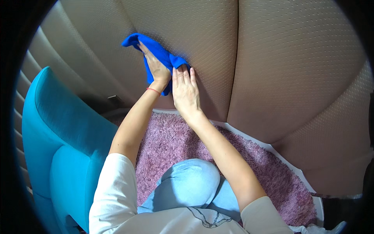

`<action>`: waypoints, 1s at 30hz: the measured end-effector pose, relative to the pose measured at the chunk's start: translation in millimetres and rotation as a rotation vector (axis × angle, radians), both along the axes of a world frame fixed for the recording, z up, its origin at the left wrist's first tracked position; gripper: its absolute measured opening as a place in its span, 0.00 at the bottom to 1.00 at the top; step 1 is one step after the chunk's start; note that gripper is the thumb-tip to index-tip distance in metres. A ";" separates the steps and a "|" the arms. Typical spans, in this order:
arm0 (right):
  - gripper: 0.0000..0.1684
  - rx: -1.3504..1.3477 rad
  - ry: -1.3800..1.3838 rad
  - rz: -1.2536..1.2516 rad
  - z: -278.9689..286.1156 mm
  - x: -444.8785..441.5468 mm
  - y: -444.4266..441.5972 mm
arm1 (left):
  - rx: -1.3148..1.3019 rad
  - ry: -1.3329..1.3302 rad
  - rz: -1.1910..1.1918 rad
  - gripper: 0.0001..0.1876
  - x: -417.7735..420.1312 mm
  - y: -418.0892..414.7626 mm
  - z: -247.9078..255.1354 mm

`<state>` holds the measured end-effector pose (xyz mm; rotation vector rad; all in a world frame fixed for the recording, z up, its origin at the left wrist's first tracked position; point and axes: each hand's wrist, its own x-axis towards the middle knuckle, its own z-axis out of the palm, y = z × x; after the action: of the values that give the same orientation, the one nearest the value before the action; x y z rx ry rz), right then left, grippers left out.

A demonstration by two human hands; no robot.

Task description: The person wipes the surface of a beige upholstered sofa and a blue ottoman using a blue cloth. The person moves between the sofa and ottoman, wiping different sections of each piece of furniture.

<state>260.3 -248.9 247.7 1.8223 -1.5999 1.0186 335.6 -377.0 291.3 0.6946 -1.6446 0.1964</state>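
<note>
A bright blue cloth (157,48) lies bunched against a brown upholstered panel (204,35) with a dimpled pattern. My left hand (157,68) presses the cloth to the panel, its palm side on the fabric and its fingers stretched up and to the left. Right beside it, my right hand (186,90) rests flat, fingers extended upward. A fold of the cloth covers some of the right fingertips, and the little finger lies just outside it. A thin red band (154,91) circles my left wrist.
A turquoise upholstered chair (70,140) stands close on my left. Under my bent knee (192,181) is a purple shaggy rug (163,137), with a pale edge (280,158) along the panel's foot. A dark vertical seam (236,58) divides the panel. White fabric (318,228) lies at lower right.
</note>
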 end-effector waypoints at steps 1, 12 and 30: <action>0.34 0.003 -0.007 0.009 -0.3 3.6 1.5 | 0.019 -0.011 0.012 0.62 3.9 3.0 1.6; 0.32 0.041 -0.037 -0.045 2.4 20.9 -6.9 | 0.167 -0.127 0.011 0.62 15.6 12.4 13.8; 0.33 -0.247 -0.341 0.277 44.4 94.4 -87.2 | -0.036 -0.300 0.516 0.48 113.1 -56.1 3.4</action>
<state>354.7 -336.1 292.2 1.7996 -1.3450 1.6499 448.7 -433.1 294.7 1.0946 -1.7081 0.7287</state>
